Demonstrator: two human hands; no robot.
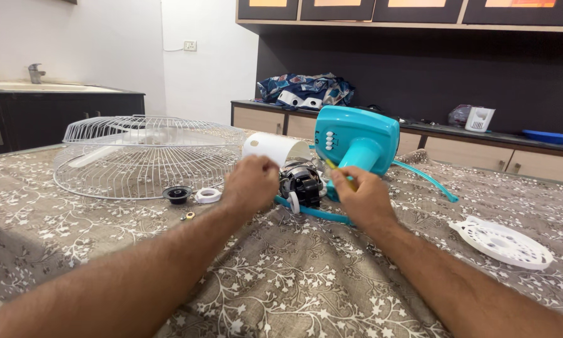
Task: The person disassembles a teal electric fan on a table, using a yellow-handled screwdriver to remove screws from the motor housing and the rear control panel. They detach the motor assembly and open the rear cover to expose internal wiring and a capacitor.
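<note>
Fan motor (300, 181), black and silver, bared of its casing, lies at the centre of a table covered with a brown floral cloth (294, 281), just in front of the teal fan base (356, 141) with its row of white buttons. Left hand (251, 183): closed in a loose fist against the motor's left side, beside the white cylindrical housing (275, 149); what the fingers pinch cannot be told. Right hand (360, 197): closed on a yellow-handled screwdriver (338, 170) whose tip points toward the motor's right side. Teal cable (316, 214): runs under the motor toward the near side. Far left: white wire fan guard (144, 156) with the blade inside. Between guard and left hand: black cap (177, 194), white ring (207, 196), small brass screw or nut (188, 216). Near right: white round perforated cover (503, 243). Handling note, as judgement: the motor looks free to roll on soft cloth, so a firm left-hand brace and a driver held in line with the screw would guard against slipping; loose fasteners are best kept with the small parts, clear of cloth folds.
</note>
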